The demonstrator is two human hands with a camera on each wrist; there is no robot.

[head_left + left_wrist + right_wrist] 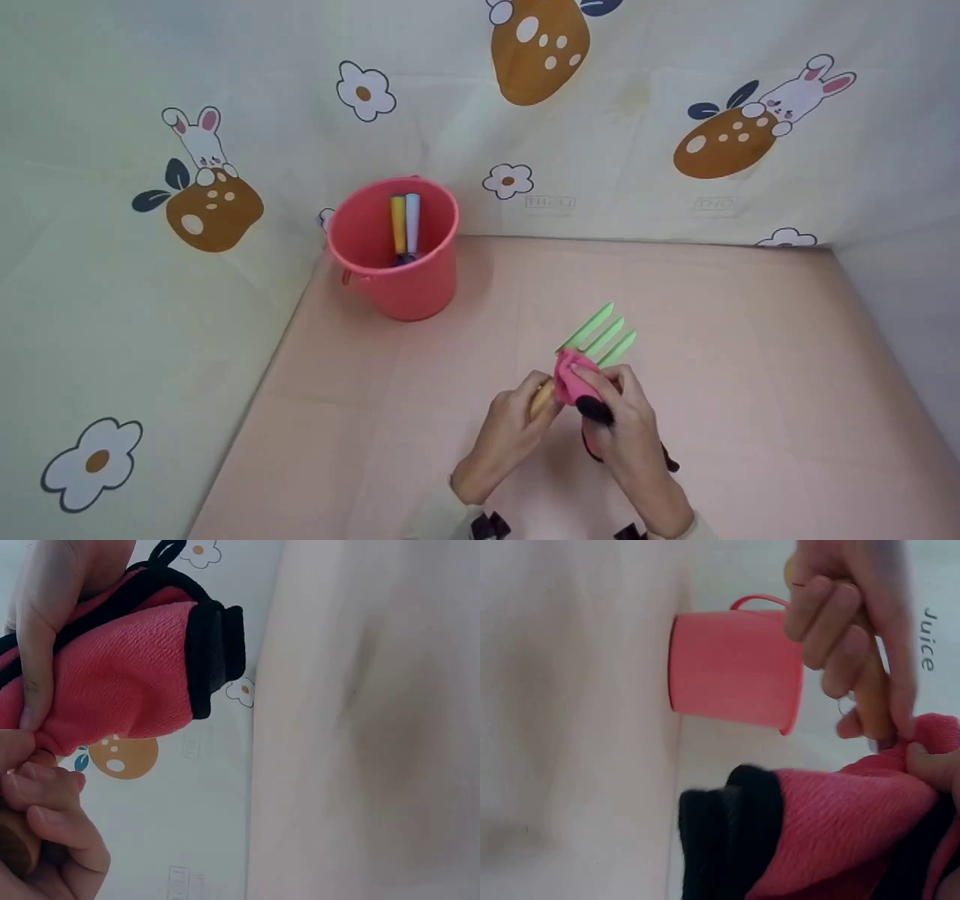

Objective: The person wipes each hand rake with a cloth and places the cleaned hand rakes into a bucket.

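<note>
My left hand [510,420] grips the wooden handle [541,400] of a small garden fork with light green tines [589,328], which point away toward the back. A pink cloth [574,381] with black edging is pinched in my right hand [628,416], bunched against the fork where the tines meet the handle. In the left wrist view the cloth [127,675] hangs in folds, with a black loop at its top edge. The right wrist view shows the handle [874,701] inside my left fingers, its end touching the cloth [840,814]. Cloth and fingers hide the fork's neck.
Toward the back left stands a red bucket [416,292] holding two tools, one with a yellow handle [398,225] and one with a pale handle [412,223]. A wall covering [600,135] printed with rabbits and flowers closes off the back and sides of the pinkish surface [750,375].
</note>
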